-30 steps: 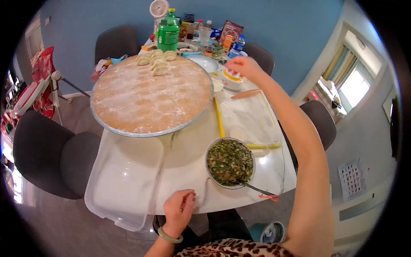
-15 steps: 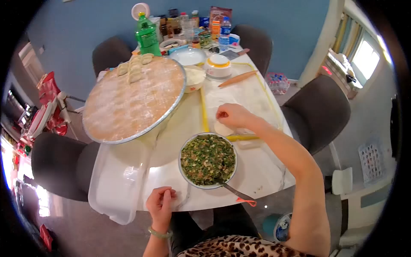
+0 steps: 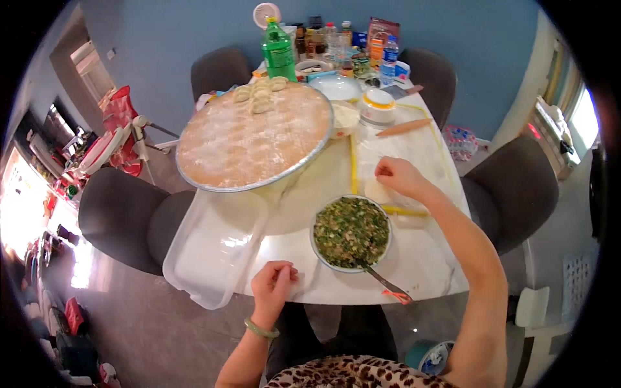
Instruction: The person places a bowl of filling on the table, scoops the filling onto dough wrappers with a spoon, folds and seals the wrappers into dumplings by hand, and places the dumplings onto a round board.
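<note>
Head view: right hand (image 3: 398,176), bunched narrow, is beside the wrapper (image 3: 375,193); left hand (image 3: 272,284), curled narrow, is near the bowl (image 3: 333,266).

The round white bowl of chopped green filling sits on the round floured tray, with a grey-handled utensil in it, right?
Not quite: the head view shows the round white bowl directly on the white marbled table; the grey-handled utensil is in it.

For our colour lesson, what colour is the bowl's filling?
The filling is mostly green with paler bits; head view.
</note>
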{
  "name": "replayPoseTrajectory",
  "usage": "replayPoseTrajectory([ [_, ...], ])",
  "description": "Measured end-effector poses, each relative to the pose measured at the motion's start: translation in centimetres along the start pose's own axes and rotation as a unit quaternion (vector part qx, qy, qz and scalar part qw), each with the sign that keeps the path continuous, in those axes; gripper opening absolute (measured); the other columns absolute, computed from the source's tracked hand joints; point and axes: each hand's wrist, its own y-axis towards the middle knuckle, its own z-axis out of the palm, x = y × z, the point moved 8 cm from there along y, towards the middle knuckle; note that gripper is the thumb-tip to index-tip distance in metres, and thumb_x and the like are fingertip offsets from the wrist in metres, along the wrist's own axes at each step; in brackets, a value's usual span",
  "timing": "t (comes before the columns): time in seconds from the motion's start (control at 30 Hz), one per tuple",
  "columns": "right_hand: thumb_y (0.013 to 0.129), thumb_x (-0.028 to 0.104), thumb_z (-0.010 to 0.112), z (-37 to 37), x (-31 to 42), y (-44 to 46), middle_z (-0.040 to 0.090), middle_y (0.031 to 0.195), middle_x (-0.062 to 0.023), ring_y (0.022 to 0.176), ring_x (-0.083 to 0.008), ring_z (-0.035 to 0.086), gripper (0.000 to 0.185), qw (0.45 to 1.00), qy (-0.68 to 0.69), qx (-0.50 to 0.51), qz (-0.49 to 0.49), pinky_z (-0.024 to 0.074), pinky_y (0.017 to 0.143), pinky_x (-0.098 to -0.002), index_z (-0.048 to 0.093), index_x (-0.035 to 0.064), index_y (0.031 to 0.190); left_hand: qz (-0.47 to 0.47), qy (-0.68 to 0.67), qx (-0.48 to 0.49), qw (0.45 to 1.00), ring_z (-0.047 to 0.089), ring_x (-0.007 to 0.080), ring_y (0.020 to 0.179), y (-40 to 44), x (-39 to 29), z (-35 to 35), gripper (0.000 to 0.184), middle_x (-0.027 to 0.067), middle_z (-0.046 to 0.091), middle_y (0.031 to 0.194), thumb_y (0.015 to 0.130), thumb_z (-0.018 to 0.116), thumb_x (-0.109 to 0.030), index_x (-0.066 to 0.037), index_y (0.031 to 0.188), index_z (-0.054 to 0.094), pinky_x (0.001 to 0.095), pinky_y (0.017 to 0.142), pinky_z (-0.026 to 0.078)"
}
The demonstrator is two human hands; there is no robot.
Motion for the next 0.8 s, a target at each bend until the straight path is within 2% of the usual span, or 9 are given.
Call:
replayPoseTrajectory([
  [0.13, 0.079, 0.014, 0.064, -3.2, 1.1, -2.4, 0.065, 0.080, -0.0106, 0.073, -0.0209, 0.062, 0.021, 0.998, 0.046, -0.048, 0.016, 0.0488, 0.068, -0.0333, 0.062, 0.0038, 0.097, -0.056, -0.127, -0.044, 0.989, 0.062, 0.0145, 0.072, 0.2, 0.6, -0.8, 0.011, 0.0099, 0.064, 0.084, 0.094, 0.050, -0.005, 0.002, 0.097, 0.058, 0.0270, 0.067, 0.053],
  [0.27, 0.083, 0.007, 0.061, -6.5, 5.6, -5.2, 0.062, 0.082, -0.0010, 0.073, -0.0071, 0.056, 0.018, 0.991, 0.128, -0.048, 0.008, 0.0446, 0.067, -0.0232, 0.060, -0.0003, 0.100, -0.031, -0.227, -0.060, 0.971, 0.063, 0.0173, 0.077, 0.0, -2.0, -0.3, 0.017, 0.0106, 0.064, 0.087, 0.097, 0.047, -0.013, 0.001, 0.099, 0.057, 0.0289, 0.072, 0.052],
  [0.33, 0.085, 0.009, 0.061, -7.3, 9.7, -6.5, 0.063, 0.086, 0.0000, 0.075, -0.0064, 0.056, 0.019, 0.989, 0.141, -0.032, -0.005, 0.0446, 0.067, -0.0223, 0.060, 0.0014, 0.103, -0.021, -0.295, -0.054, 0.954, 0.063, 0.0184, 0.080, -0.2, -4.1, 0.6, 0.020, 0.0109, 0.064, 0.090, 0.098, 0.046, -0.017, 0.000, 0.102, 0.057, 0.0293, 0.075, 0.052],
  [0.43, 0.085, 0.011, 0.062, -5.6, 15.9, -8.7, 0.063, 0.089, -0.0009, 0.078, -0.0064, 0.057, 0.021, 0.967, 0.251, 0.029, 0.016, 0.0452, 0.067, -0.0220, 0.061, 0.0041, 0.105, -0.072, -0.456, -0.055, 0.885, 0.058, 0.0219, 0.104, -0.4, -5.6, 2.7, 0.033, 0.0130, 0.060, 0.110, 0.100, 0.041, -0.029, -0.001, 0.113, 0.053, 0.0333, 0.091, 0.046],
  [0.5, 0.085, 0.012, 0.063, -2.7, 19.7, -9.7, 0.063, 0.092, -0.0010, 0.079, -0.0067, 0.058, 0.023, 0.926, 0.357, 0.121, 0.001, 0.0455, 0.066, -0.0212, 0.061, 0.0057, 0.107, -0.113, -0.535, -0.031, 0.836, 0.051, 0.0250, 0.117, -0.7, -6.8, 4.3, 0.044, 0.0152, 0.055, 0.122, 0.101, 0.037, -0.036, 0.001, 0.121, 0.049, 0.0383, 0.101, 0.040],
  [0.53, 0.085, 0.012, 0.063, -1.3, 20.9, -10.0, 0.064, 0.093, -0.0011, 0.080, -0.0068, 0.058, 0.024, 0.917, 0.371, 0.145, -0.006, 0.0454, 0.064, -0.0209, 0.061, 0.0053, 0.108, -0.130, -0.601, -0.007, 0.788, 0.049, 0.0271, 0.120, -0.8, -6.8, 5.2, 0.048, 0.0166, 0.052, 0.127, 0.101, 0.033, -0.037, 0.002, 0.125, 0.047, 0.0401, 0.103, 0.038],
  [0.6, 0.085, 0.011, 0.063, 1.4, 23.0, -10.7, 0.064, 0.094, -0.0012, 0.079, -0.0069, 0.059, 0.022, 0.910, 0.370, 0.185, 0.015, 0.0459, 0.063, -0.0205, 0.062, 0.0047, 0.106, -0.127, -0.637, 0.040, 0.759, 0.047, 0.0290, 0.124, -1.7, -7.6, 6.3, 0.053, 0.0181, 0.047, 0.134, 0.101, 0.028, -0.040, 0.003, 0.129, 0.043, 0.0414, 0.106, 0.036],
  [0.73, 0.086, 0.011, 0.062, 4.2, 23.0, -10.7, 0.065, 0.094, -0.0034, 0.079, -0.0084, 0.060, 0.020, 0.934, 0.291, 0.208, -0.006, 0.0480, 0.064, -0.0216, 0.062, 0.0022, 0.104, -0.152, -0.665, 0.003, 0.731, 0.045, 0.0297, 0.126, -3.2, -6.8, 5.8, 0.055, 0.0193, 0.045, 0.136, 0.101, 0.026, -0.041, 0.003, 0.132, 0.039, 0.0423, 0.108, 0.034],
  [0.8, 0.088, 0.010, 0.060, 0.0, 23.7, -10.9, 0.065, 0.092, -0.0055, 0.079, -0.0100, 0.061, 0.019, 0.985, 0.060, 0.051, -0.155, 0.0492, 0.067, -0.0226, 0.061, -0.0011, 0.103, -0.149, -0.646, -0.010, 0.749, 0.043, 0.0301, 0.127, -3.8, -5.9, 5.2, 0.054, 0.0201, 0.045, 0.135, 0.102, 0.024, -0.038, 0.003, 0.134, 0.036, 0.0425, 0.109, 0.034],
])
